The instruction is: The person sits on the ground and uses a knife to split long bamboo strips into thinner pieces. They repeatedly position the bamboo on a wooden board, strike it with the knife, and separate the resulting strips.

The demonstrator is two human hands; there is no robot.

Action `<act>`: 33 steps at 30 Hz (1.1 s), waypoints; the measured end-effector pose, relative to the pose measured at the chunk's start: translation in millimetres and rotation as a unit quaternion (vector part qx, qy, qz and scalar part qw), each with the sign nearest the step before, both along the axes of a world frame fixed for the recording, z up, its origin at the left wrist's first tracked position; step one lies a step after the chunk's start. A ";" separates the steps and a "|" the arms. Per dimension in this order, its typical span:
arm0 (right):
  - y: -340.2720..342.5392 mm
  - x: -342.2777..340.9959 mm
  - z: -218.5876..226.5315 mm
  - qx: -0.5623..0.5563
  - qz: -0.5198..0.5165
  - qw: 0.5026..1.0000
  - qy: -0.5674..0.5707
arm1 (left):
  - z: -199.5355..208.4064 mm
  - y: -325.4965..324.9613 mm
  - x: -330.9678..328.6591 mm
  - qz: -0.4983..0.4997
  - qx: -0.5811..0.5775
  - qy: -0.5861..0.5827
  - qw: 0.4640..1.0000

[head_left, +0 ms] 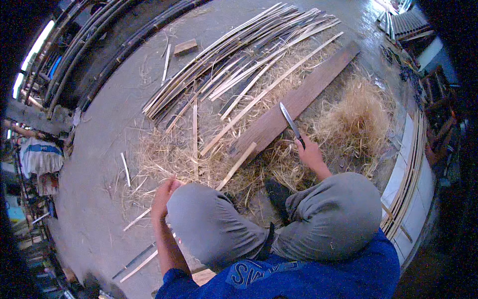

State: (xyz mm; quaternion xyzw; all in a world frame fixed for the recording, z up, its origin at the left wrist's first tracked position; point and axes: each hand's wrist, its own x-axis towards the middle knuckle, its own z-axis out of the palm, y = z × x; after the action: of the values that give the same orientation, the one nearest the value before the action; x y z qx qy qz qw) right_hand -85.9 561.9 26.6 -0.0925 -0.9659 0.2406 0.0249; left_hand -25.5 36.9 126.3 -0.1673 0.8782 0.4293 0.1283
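Observation:
My right hand [310, 152] is closed round the black handle of a knife [291, 120]. Its long blade points away from me, over the right edge of a brown wooden plank [311, 89]. Beside my left knee, my left hand [166, 192] is low with its fingers curled. The knee partly covers them, so what they hold, if anything, does not show. A pale bamboo strip [237, 166] rests with its far end at the plank's near end. Thin curled shavings [159, 154] lie just beyond my left hand.
A pile of split bamboo strips [239, 42] spreads beyond the plank. A heap of fine shavings [356, 114] sits to its right. Long strips [406, 174] lie along the far right. A small wood block [185, 47] and dark poles [129, 55] are at the far left.

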 end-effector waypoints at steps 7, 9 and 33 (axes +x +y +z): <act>-14.1 0.5 -21.4 -0.005 -0.022 1.000 0.019 | 197.2 140.4 46.4 -0.455 0.432 0.304 0.717; -22.8 -1.4 -28.7 -0.035 -0.027 0.998 0.042 | 199.4 188.8 39.8 -0.636 0.482 0.143 0.586; -22.8 21.7 -11.8 -0.053 -0.027 0.998 0.018 | 91.2 60.9 33.9 0.128 0.467 0.259 0.836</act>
State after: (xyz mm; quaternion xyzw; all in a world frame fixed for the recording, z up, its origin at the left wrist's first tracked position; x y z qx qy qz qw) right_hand -64.2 539.1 14.8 -0.1155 -0.9483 0.2923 0.0438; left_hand 8.4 97.8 217.5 -0.0808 0.5452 0.8287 -0.0973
